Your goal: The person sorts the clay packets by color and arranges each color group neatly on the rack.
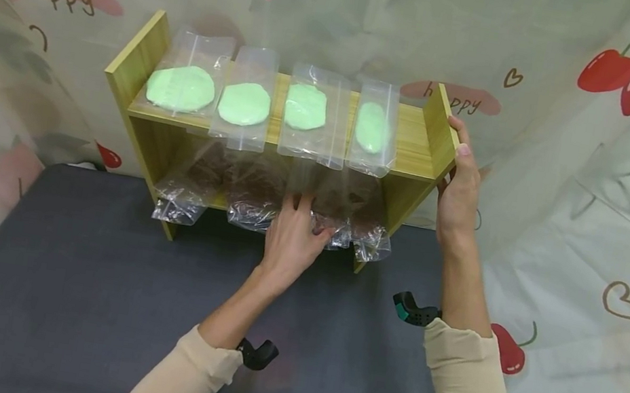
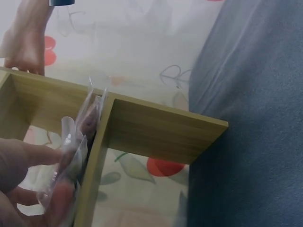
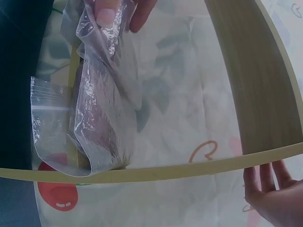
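A wooden two-tier shelf bears several clear zip bags, each with a flat green patch, along its upper board. Several brown-filled clear bags lie on the lower board, their crinkled ends over its front edge. My left hand reaches into that lower tier. Its fingers have a plastic bag bunched between them; the right wrist view shows the crumpled plastic close up, though some fingertips are hidden. At the right side panel, my right hand rests against the outer face, fingertips touching the wood.
The shelf stands toward the back of a grey cloth-covered table. Behind and beside it hangs a pale curtain printed with cherries and lettering. The left wrist view shows the space under the lower board, beside the panel's leg.
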`<state>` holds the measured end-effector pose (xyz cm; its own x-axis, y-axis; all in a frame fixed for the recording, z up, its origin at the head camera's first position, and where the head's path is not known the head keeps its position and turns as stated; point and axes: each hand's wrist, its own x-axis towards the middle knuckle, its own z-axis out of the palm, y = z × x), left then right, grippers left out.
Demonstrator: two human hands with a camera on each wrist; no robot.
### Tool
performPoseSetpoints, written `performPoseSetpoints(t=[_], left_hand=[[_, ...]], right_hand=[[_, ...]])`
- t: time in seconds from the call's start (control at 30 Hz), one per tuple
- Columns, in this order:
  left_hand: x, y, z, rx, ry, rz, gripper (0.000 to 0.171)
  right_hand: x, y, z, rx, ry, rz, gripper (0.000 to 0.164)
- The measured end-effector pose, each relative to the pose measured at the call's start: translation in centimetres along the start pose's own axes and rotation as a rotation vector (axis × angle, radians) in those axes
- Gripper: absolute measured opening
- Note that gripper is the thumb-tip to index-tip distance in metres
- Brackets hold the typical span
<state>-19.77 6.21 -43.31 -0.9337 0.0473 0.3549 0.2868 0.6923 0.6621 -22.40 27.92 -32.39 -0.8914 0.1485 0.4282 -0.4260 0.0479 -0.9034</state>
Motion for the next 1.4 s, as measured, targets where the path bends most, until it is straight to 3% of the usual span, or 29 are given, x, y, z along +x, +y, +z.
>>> performPoseSetpoints(t=[0.13,0.33,0.57,0.77,0.87,1.03,1.27,1.4], left_hand=[[-0.2,0.2,-0.5,0.146,0.006,-0.003,0.074],[-0.6,0.5,-1.7,0.219,0.021,0.028,0.078],[-1.4,0.7,-3.4,0.252,-0.013,0.033,0.062],[-2.1,0.0,-4.4,0.232,-0.038,0.041,0.062],[-2.5,-0.5,-4.8,0.220,-0.020,0.057,0.062],[-3.2,-1.6,-5.6,0.205,0.005,0.089,0.060],[-4.0,-3.1,-6.5,0.197,0.037,0.101,0.059],[-4.6,-4.3,-7.3,0.214,0.038,0.147,0.060]], right_hand=[[0.0,-0.1,0.2,0.000,0.001,0.005,0.047],[0.1,0.1,0.4,0.001,0.000,0.002,0.046],[-0.1,0.3,0.1,-0.022,0.016,0.009,0.047],[-0.7,0.3,-0.5,-0.046,0.023,0.021,0.047],[-1.3,0.6,-0.9,-0.128,0.014,0.038,0.049],[-2.7,1.5,-1.8,-0.353,-0.033,0.069,0.051],[-4.0,2.6,-2.5,-0.483,-0.076,0.069,0.049],[-5.1,3.1,-2.7,-0.506,-0.098,0.071,0.054]])
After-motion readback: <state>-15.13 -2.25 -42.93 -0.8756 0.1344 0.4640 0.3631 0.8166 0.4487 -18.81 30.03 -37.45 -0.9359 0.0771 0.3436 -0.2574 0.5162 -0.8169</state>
